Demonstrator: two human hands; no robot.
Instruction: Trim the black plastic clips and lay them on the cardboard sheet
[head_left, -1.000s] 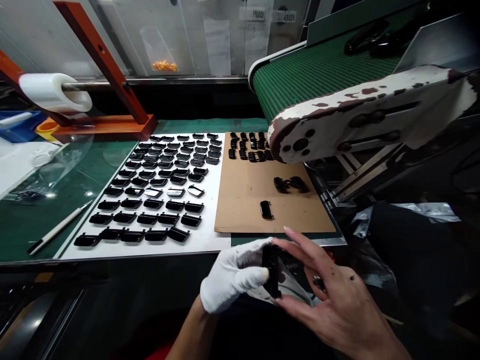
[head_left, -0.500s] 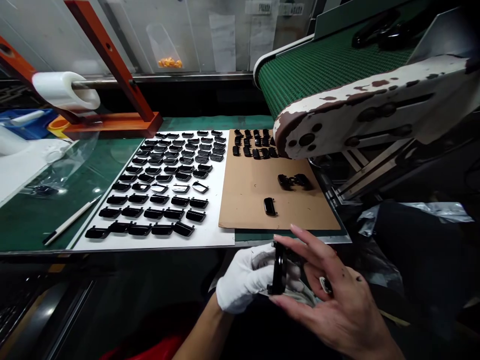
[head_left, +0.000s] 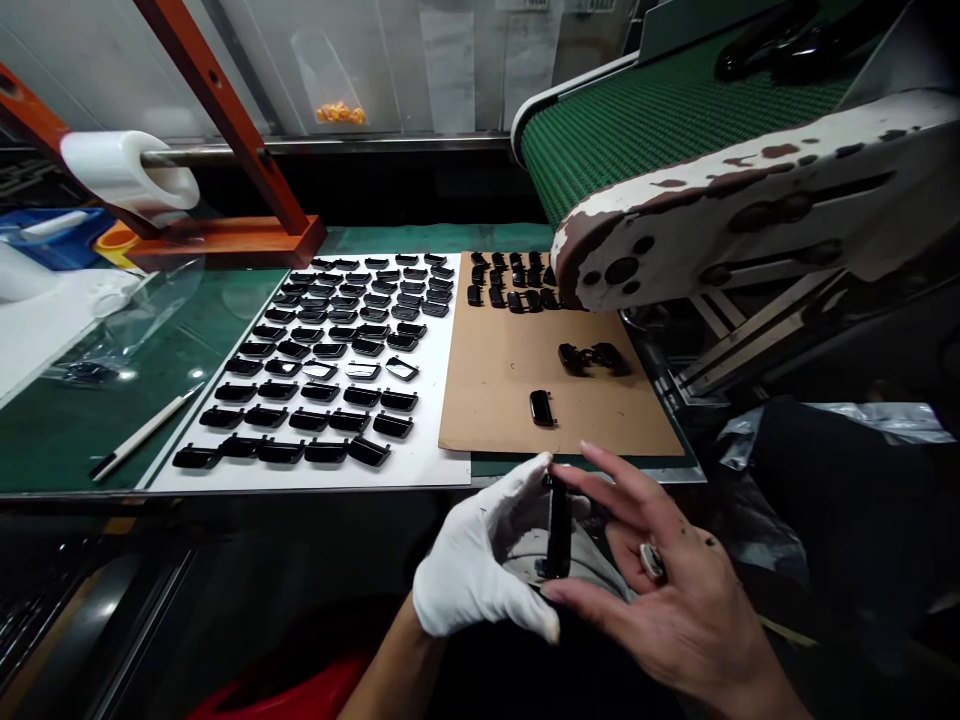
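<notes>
A glossy black plastic part (head_left: 559,528), long and narrow, stands upright in front of me over the table's near edge. My right hand (head_left: 675,580), bare and with a ring, pinches it end to end between thumb and fingertips. Around its left side my left hand (head_left: 472,560), in a white glove, is spread wide with thumb and fingers apart. The left fingertips come close to the part's upper end; whether they touch it I cannot tell. One similar black part (head_left: 541,408) lies on the brown cardboard sheet (head_left: 495,390) just beyond my hands.
Rows of black parts (head_left: 328,452) cover a white sheet (head_left: 431,440) on the left. More parts (head_left: 592,358) lie on the cardboard. A green conveyor (head_left: 645,140) overhangs at right. A film roll (head_left: 112,170) on a wooden stand (head_left: 225,245) and a pen-like tool (head_left: 142,432) are at left.
My left hand's thumb and fingers have spread away from the black part, the thumb moving down. My right hand keeps its pinch. The view has shifted slightly.
</notes>
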